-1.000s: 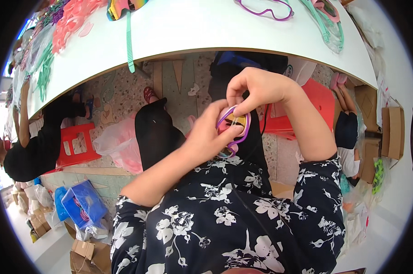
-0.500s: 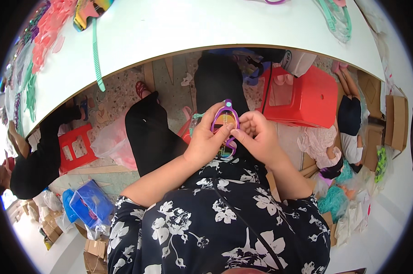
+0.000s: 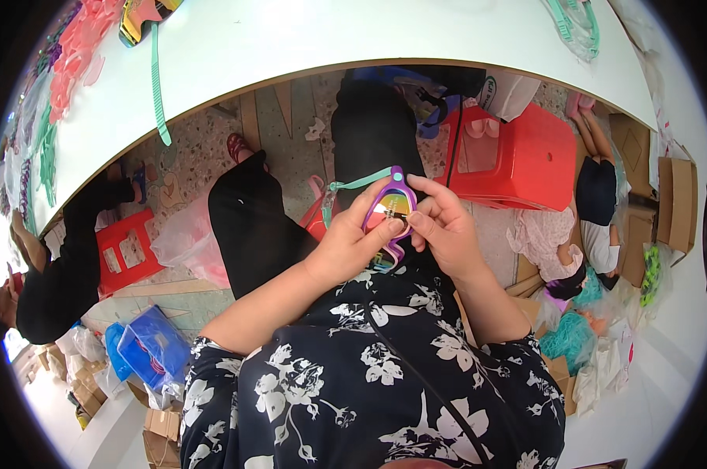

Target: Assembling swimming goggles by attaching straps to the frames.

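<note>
Above my lap I hold purple swim goggles (image 3: 395,182) with mirrored, rainbow-tinted lenses, turned so one lens is above the other. My left hand (image 3: 352,241) grips them from the left, its thumb lying over the upper lens. My right hand (image 3: 445,228) pinches the right side of the frame, thumb and fingertips close to that lens. A mint-green strap (image 3: 361,183) runs from the top end of the goggles toward the left, passing behind my left hand. The fingertips behind the goggles are hidden.
A white table (image 3: 291,35) curves ahead, with coral straps (image 3: 76,51), a mint strap (image 3: 158,86) and a bagged mint strap (image 3: 578,31) on it. Red stools stand right (image 3: 517,160) and left (image 3: 127,250). Other people are at both sides. A blue bag (image 3: 157,348) lies at lower left.
The goggles have tilted slightly, and more of the mint strap shows to their left. My right-hand fingers have stretched up along the frame's right side. My view has shifted a little.
</note>
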`<state>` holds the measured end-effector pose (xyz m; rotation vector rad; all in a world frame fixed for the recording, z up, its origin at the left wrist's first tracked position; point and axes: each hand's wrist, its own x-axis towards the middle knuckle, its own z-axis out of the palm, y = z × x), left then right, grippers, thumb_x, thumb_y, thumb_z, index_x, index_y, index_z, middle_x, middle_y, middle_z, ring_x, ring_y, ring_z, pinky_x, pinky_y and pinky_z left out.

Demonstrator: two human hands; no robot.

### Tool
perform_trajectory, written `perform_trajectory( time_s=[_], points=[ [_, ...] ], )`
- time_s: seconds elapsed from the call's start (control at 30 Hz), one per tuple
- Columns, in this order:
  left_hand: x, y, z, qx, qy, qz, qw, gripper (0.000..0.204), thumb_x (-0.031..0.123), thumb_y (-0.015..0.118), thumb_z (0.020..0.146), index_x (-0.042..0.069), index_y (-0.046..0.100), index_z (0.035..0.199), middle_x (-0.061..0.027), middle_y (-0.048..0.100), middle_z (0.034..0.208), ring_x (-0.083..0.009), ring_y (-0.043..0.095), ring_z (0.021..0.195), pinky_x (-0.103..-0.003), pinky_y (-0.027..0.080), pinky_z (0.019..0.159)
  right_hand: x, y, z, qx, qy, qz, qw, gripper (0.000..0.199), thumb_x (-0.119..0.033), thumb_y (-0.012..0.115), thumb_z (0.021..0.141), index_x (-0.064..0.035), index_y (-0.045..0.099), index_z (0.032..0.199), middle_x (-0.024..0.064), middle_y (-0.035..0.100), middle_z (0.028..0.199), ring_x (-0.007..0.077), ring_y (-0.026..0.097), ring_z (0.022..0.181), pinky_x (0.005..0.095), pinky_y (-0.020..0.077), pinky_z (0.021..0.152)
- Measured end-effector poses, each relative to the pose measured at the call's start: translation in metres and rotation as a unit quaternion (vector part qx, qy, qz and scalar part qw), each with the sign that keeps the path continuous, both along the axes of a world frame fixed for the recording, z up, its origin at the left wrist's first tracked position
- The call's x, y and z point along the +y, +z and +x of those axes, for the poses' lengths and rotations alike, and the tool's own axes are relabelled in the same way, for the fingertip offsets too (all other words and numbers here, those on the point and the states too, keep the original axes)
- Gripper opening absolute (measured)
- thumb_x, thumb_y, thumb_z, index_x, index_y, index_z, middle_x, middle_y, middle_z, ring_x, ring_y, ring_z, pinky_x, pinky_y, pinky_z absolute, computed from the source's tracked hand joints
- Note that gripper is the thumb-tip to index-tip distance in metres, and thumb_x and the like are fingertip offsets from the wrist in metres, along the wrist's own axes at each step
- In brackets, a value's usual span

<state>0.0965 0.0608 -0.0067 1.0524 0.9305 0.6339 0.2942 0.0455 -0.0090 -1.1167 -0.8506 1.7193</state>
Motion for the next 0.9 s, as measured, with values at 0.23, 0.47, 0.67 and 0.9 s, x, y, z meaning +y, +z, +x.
perform_trajectory(
  time_s=[0.23, 0.47, 0.67, 0.9],
  points=[
    [0.004, -0.002, -0.007, 0.222, 0.027, 0.317, 0.922, 0.05, 0.019, 0.066, 0.097, 0.001, 0.052, 0.141, -0.0167, 0.064, 0.112, -0.0299, 0.063, 0.103, -0.038, 0.05, 0.094, 0.002, -0.001, -0.005, -0.047, -0.008, -0.025, 0.999, 0.034, -0.009, 0.07, 0.095, 0.0003, 0.062, 0.126, -0.0028, 0.059, 0.075, 0.0017, 0.051, 0.057, 0.0165, 0.0399, 0.049],
    [-0.002, 0.015, -0.006, 0.259, 0.136, 0.398, 0.869, 0.017, 0.001, 0.075, 0.084, -0.001, 0.071, 0.1, -0.0111, 0.066, 0.085, -0.0233, 0.067, 0.072, -0.032, 0.054, 0.064, 0.007, -0.001, -0.011, -0.072, -0.005, 0.009, 0.997, 0.032, -0.008, 0.07, 0.095, 0.0013, 0.062, 0.124, -0.0029, 0.058, 0.072, 0.001, 0.048, 0.052, 0.0153, 0.0351, 0.045],
    [-0.002, 0.02, -0.003, 0.301, 0.145, 0.442, 0.833, 0.011, 0.0, 0.073, 0.086, 0.0, 0.071, 0.097, -0.0118, 0.065, 0.082, -0.0246, 0.066, 0.071, -0.033, 0.053, 0.062, 0.008, 0.002, -0.01, -0.078, 0.006, 0.017, 0.997, 0.032, -0.006, 0.071, 0.094, 0.0016, 0.062, 0.123, -0.0031, 0.058, 0.072, 0.0008, 0.049, 0.054, 0.0158, 0.0361, 0.047],
    [-0.008, 0.022, -0.009, 0.233, 0.188, 0.246, 0.922, 0.011, 0.006, 0.072, 0.09, -0.001, 0.071, 0.098, -0.0079, 0.064, 0.081, -0.0182, 0.063, 0.072, -0.029, 0.05, 0.066, 0.007, 0.01, -0.007, -0.078, 0.039, 0.026, 0.996, 0.032, -0.005, 0.072, 0.093, 0.0015, 0.062, 0.122, -0.0032, 0.061, 0.075, 0.0014, 0.051, 0.061, 0.0178, 0.0403, 0.054]
  ],
)
